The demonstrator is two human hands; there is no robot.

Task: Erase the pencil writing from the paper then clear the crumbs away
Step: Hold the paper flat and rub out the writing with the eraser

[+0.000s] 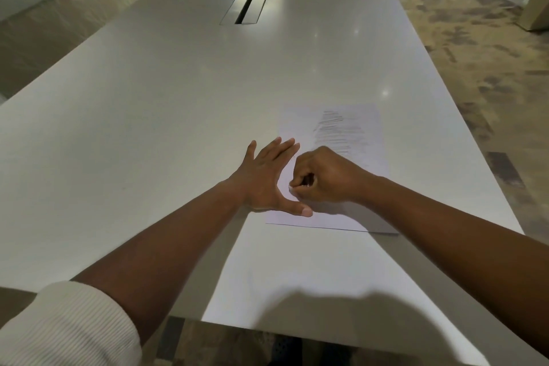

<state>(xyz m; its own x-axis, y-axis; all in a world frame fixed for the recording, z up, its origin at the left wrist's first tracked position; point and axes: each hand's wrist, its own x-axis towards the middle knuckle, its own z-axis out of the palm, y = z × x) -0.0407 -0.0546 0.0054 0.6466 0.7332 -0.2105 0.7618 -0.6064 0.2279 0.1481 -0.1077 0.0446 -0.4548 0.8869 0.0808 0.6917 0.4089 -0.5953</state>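
Two hands work a pencilled paper (pixel 365 140) on a grey table (pixel 148 116).
Left hand (pixel 267 178) lies flat, fingers spread, pinning the sheet's left edge; right hand (pixel 322 177) curls tightly, pinching a small white eraser (pixel 292 186) against it.

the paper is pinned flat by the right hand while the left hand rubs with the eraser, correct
Hands are swapped. The head view shows the left hand pressing flat on the paper, fingers spread, while the right hand is curled round something small, presumably the eraser, rubbing below the pencil writing.
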